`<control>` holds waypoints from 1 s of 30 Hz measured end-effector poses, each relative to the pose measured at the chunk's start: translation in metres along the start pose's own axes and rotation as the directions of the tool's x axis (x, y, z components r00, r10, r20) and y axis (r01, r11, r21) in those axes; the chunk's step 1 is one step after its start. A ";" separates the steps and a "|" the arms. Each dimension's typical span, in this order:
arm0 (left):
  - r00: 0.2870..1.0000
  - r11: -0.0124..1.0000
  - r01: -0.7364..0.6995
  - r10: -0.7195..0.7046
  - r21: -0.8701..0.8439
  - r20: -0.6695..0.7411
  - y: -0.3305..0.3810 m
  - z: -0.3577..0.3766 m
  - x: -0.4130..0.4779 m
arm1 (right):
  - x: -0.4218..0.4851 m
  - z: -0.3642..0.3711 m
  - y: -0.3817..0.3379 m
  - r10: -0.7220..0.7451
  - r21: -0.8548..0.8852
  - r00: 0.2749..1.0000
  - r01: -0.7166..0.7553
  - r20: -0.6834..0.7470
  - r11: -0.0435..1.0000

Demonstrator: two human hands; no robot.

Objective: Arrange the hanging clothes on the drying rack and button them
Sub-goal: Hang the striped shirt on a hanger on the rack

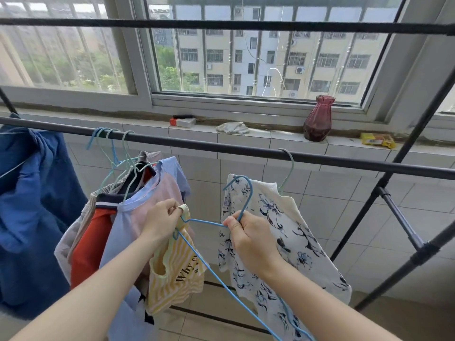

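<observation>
A black drying rack rail (221, 148) crosses the view. My right hand (248, 239) grips the neck of a blue wire hanger (242, 193) held below the rail. My left hand (162, 217) pinches the strap of a small yellow striped top (174, 274) at the hanger's left shoulder. A white shirt with blue flowers (280, 232) hangs on a pale green hanger (289, 168) to the right. A bunch of clothes, with a light blue and pink shirt (138, 217) in front and an orange one (91, 239) behind, hangs at left on several hangers.
A dark blue garment (32, 205) hangs at far left. An upper rail (221, 25) runs overhead. The rack's right frame poles (398, 217) slant down. On the tiled windowsill stand a dark red vase (317, 119), a small box (183, 121), a rag (232, 127) and a yellow packet (378, 140).
</observation>
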State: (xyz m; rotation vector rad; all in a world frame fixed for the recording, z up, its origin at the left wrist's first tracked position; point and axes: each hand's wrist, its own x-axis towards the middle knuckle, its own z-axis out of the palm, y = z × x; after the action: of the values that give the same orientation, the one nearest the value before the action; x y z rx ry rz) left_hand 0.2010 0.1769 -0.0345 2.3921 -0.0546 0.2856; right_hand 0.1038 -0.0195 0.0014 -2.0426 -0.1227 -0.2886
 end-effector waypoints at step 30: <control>0.992 0.893 0.046 0.013 -0.448 0.129 0.019 -0.016 -0.009 | 0.011 0.019 -0.019 0.128 0.076 0.979 -0.118 -0.159 0.990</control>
State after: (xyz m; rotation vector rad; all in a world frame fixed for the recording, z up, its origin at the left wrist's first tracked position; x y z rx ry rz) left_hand 0.1868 0.1726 -0.0127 1.9418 -0.1446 0.0932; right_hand 0.1133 0.0058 0.0119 -1.9432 0.0944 -0.3683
